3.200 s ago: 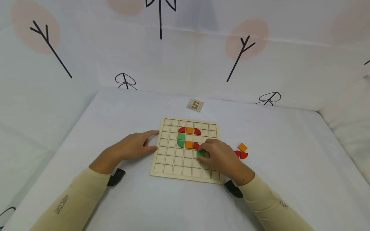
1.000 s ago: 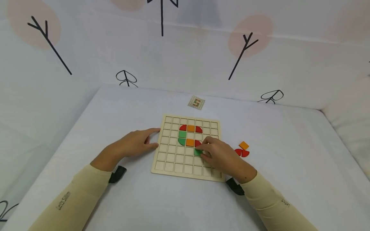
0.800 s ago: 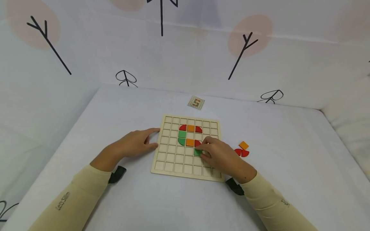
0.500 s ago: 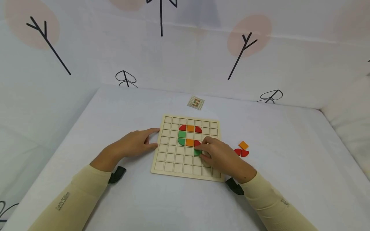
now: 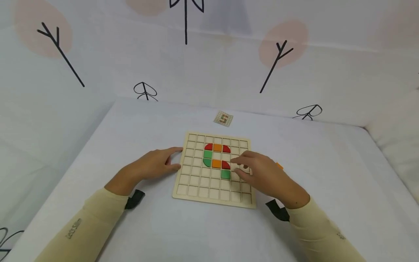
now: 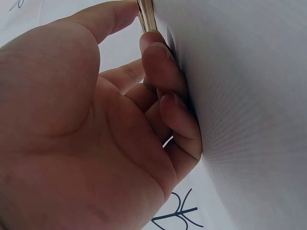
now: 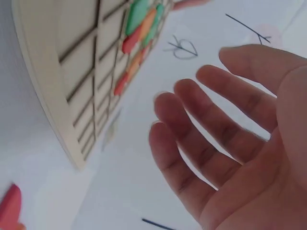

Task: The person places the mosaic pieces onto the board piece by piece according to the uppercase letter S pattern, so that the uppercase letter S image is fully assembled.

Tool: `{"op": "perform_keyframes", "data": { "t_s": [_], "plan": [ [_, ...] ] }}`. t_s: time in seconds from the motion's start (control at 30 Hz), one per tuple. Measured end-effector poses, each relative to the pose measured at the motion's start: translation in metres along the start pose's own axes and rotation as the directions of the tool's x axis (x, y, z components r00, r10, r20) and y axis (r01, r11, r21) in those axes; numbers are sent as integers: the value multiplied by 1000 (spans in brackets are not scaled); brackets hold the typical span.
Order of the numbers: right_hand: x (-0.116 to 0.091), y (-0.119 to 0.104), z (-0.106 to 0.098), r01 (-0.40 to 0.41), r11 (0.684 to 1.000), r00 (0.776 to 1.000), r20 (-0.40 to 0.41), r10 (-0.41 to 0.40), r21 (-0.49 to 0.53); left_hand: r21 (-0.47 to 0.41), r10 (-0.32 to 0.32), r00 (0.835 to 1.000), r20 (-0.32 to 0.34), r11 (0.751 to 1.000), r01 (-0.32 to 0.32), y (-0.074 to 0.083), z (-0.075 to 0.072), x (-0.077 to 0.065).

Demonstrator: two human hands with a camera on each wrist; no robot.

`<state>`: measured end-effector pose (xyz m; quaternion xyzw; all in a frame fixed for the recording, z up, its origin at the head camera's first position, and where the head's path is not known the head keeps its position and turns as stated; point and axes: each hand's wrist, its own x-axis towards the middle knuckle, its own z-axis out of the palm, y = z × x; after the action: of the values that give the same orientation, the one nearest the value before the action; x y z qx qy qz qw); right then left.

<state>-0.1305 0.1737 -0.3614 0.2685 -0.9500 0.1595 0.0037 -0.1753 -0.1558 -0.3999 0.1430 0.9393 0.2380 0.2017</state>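
A pale wooden grid board [image 5: 193, 189] lies on the table. Set in its cells are red quarter-round pieces [image 5: 226, 165], orange squares [image 5: 216, 163], a green quarter-round [image 5: 207, 162] and green squares [image 5: 226, 174]. My left hand [image 5: 150, 165] rests by the board's left edge, thumb and index fingertip touching it; the left wrist view shows the other fingers [image 6: 165, 67] loosely bent beside the edge. Above the board's right side, my right hand [image 5: 266, 174] hovers with nothing in it, thumb and fingers apart; its relaxed fingers [image 7: 206, 129] fill the right wrist view.
A small card [image 5: 223, 118] with a grid pattern lies behind the board. Right of the board, an orange square [image 5: 279, 166] peeks out past my right hand. A loose red piece [image 7: 9, 206] shows at the right wrist view's lower left.
My right hand has let go of the green square, now in the cell below the lower red piece, and moved up and right. The left hand has stayed at the board's edge.
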Motion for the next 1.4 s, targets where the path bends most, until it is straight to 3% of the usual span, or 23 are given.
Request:
{"op": "perform_keyframes", "data": {
  "t_s": [0.2, 0.37, 0.57, 0.67, 0.83, 0.97, 1.4],
  "plan": [
    [-11, 8, -13, -48, 999, 993, -108, 46, -21, 8, 10, 1000, 3, 1000, -10, 3, 1, 2],
    [-25, 28, -16, -79, 996, 976, -204, 72, -29, 9, 7, 1000, 14, 1000, -7, 5, 1, 2],
    [-43, 53, -20, -153, 988, 959, -241, 150, 9, 10, 6, 1000, 15, 1000, -6, 5, 0, 2],
    [-49, 65, -22, -204, 979, 955, -214, 204, 23, 11, 7, 1000, 9, 1000, -7, 4, 0, 3],
    [-50, 82, -23, -315, 948, 944, -93, 318, 37, 20, -1, 1000, 0, 1000, 1, 2, 1, 4],
    [-49, 92, -20, -362, 932, 932, -13, 362, 27, 23, -1, 1000, -1, 1000, 1, 1, 1, 3],
    [-48, 103, -9, -323, 945, 946, 30, 322, 47, 17, 20, 1000, -11, 1000, -19, 0, 1, 1]
  ]
}}
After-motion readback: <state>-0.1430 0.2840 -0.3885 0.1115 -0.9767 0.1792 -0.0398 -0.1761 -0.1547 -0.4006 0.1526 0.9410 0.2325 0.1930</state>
